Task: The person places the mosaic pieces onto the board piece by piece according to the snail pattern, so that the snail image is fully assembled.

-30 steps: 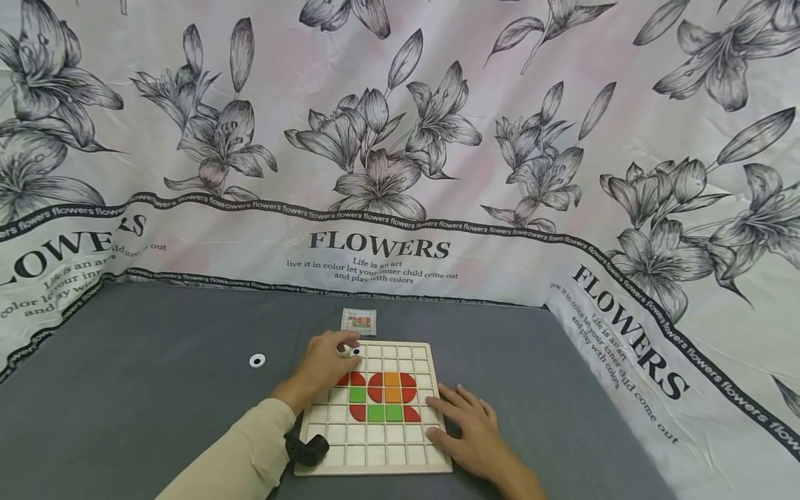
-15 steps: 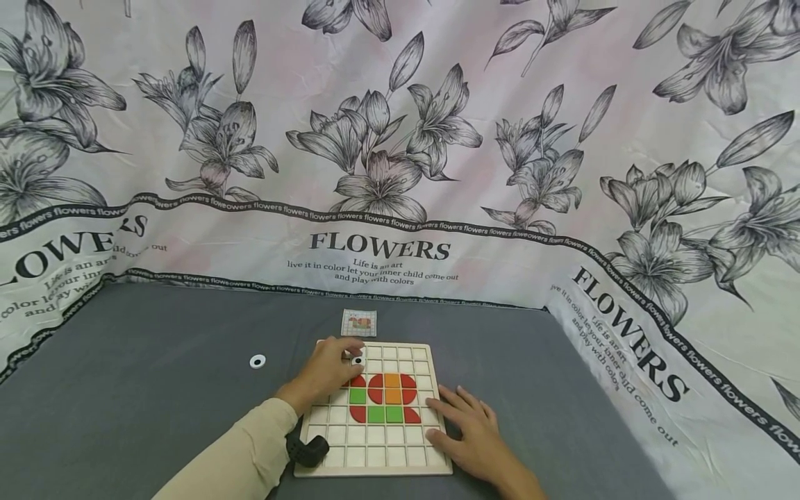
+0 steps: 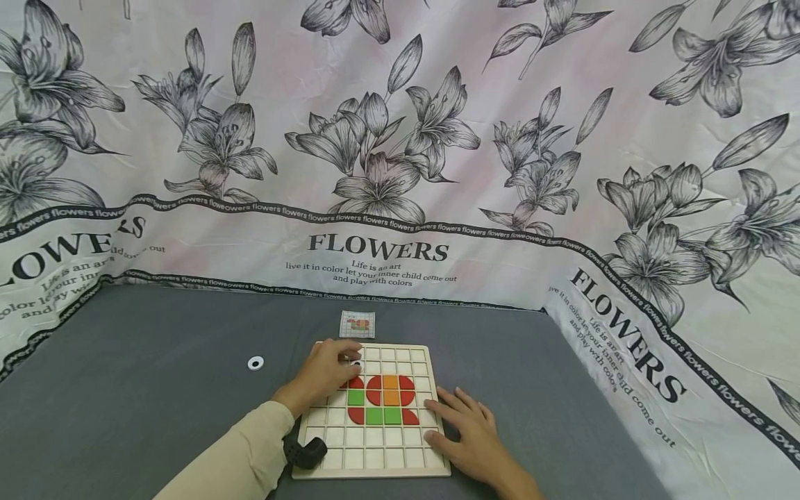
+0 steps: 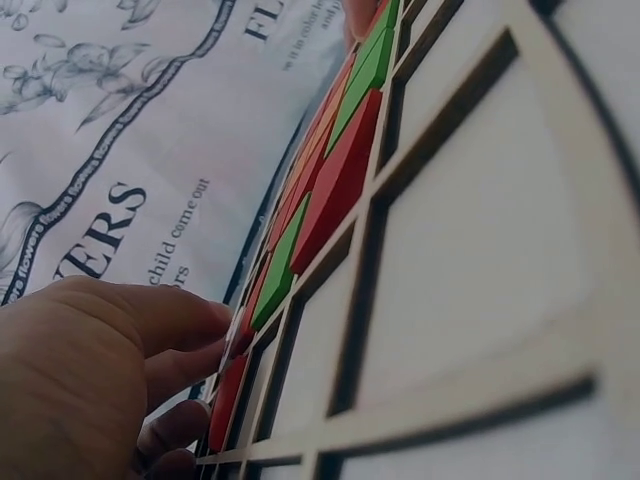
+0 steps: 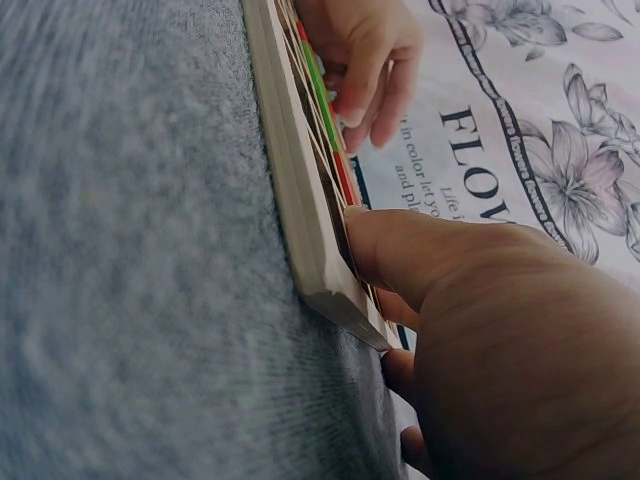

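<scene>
A pale wooden grid board (image 3: 365, 458) lies on the grey cloth, with red, green and orange tiles set in its middle cells. Over its upper left cells, my left hand (image 3: 321, 370) pinches a small white piece with a black dot (image 3: 357, 363) between thumb and fingers, just above a red tile (image 3: 356, 382). The fingers cover most of that piece. My right hand (image 3: 465, 432) rests on the board's right edge, fingers spread and thumb on the rim. In the right wrist view its thumb (image 5: 385, 240) lies along the board's top face.
A white disc with a black dot (image 3: 255, 363) lies on the cloth left of the board. Behind the board is a small printed card (image 3: 357, 324) with a coloured grid picture. A flower-print curtain (image 3: 381, 160) hangs at the back and sides.
My left hand has brought the dotted white piece slightly nearer, from the board's top row down toward the red tile. The right hand stays in place on the edge.
</scene>
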The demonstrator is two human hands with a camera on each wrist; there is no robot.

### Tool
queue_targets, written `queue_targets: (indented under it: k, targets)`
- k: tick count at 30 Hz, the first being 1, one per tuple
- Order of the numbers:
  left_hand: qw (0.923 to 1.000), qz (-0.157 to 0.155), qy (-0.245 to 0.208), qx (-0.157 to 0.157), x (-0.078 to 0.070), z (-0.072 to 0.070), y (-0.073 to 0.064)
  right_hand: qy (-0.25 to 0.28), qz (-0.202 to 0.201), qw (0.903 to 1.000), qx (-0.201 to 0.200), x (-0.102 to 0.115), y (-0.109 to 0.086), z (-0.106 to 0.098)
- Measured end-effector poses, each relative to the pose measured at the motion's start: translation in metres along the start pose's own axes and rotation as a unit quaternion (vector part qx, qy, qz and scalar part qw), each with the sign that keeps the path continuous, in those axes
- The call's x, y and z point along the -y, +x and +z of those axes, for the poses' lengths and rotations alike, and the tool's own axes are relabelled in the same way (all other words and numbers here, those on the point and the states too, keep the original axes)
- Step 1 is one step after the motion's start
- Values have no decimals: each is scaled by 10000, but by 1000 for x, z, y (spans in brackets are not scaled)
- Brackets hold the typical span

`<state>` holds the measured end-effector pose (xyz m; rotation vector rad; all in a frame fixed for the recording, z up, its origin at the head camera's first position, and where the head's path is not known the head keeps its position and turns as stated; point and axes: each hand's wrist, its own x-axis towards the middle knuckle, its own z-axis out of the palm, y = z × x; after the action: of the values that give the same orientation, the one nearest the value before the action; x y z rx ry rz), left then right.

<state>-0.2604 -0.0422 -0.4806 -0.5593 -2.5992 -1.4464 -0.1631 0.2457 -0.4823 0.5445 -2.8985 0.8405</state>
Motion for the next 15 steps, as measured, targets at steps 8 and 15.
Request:
queue_targets:
  k: [8, 15]
  targets:
    - [9996, -14, -272, -82, 1, -1, -2, -12, 17, 10000, 26, -1, 0, 1]
    - [9967, 232, -741, -257, -3, -8, -5, 0, 37, 10000, 55, -1, 0, 1]
